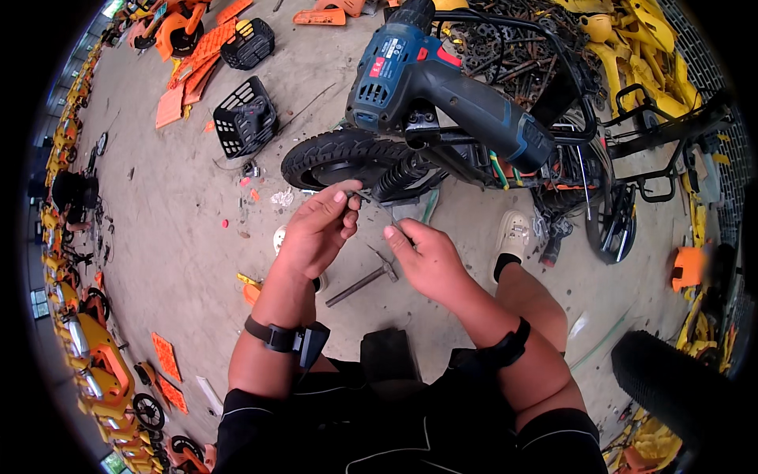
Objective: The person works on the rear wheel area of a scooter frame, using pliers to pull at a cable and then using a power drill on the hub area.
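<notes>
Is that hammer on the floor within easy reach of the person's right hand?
Probably yes. The hammer lies on bare concrete just below and left of the right hand, with nothing between them; only the fingertips seem occupied.

Ahead: tyre [335, 152], blue drill [442, 87] block | left: open floor [181, 213] | below: hammer [365, 280], probably low.

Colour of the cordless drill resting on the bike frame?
Blue cordless drill body, red trigger accents, black chuck; head view.
</notes>
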### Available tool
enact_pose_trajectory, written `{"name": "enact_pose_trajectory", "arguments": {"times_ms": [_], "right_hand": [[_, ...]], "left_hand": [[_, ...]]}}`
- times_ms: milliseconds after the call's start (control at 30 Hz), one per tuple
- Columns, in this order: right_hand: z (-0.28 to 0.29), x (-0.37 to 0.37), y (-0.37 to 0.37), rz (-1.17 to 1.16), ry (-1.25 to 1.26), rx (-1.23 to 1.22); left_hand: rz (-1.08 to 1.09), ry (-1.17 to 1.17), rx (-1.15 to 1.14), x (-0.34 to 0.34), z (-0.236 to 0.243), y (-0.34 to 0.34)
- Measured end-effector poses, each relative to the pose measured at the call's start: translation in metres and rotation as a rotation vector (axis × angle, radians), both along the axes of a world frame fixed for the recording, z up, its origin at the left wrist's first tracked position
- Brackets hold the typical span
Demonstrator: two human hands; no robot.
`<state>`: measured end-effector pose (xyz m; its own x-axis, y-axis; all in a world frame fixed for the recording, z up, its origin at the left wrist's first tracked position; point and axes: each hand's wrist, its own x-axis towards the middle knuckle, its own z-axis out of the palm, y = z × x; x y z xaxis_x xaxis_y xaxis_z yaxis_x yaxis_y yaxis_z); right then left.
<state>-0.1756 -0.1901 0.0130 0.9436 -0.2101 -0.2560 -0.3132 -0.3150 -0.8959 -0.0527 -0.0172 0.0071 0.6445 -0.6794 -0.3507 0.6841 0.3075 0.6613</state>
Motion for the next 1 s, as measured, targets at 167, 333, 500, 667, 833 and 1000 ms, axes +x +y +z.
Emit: {"name": "enact_pose_trajectory", "arguments": {"times_ms": [167, 333, 500, 667, 833, 1000], "right_hand": [[-0.004, 0.007, 0.011, -0.023, 0.019, 0.265], [-0.003, 0.017, 0.013, -0.062, 0.027, 0.5], [0.0, 0.026, 0.019, -0.146, -0.074, 0.585], [-0.008, 0.03, 0.022, -0.174, -0.169, 0.619], [-0.006, 0.033, 0.023, -0.168, -0.157, 0.612], [-0.009, 0.033, 0.024, -0.179, -0.157, 0.605]], "left_hand": [[0.023, 0.024, -0.006, 0.002, -0.002, 0.001], [0.052, 0.059, -0.061, 0.007, -0.006, -0.001], [0.018, 0.063, -0.079, 0.01, -0.008, -0.003], [-0.023, 0.052, -0.088, 0.009, -0.009, -0.005], [-0.017, 0.038, -0.042, 0.012, -0.012, -0.004], [-0.011, 0.022, -0.002, 0.011, -0.013, -0.006]]}}
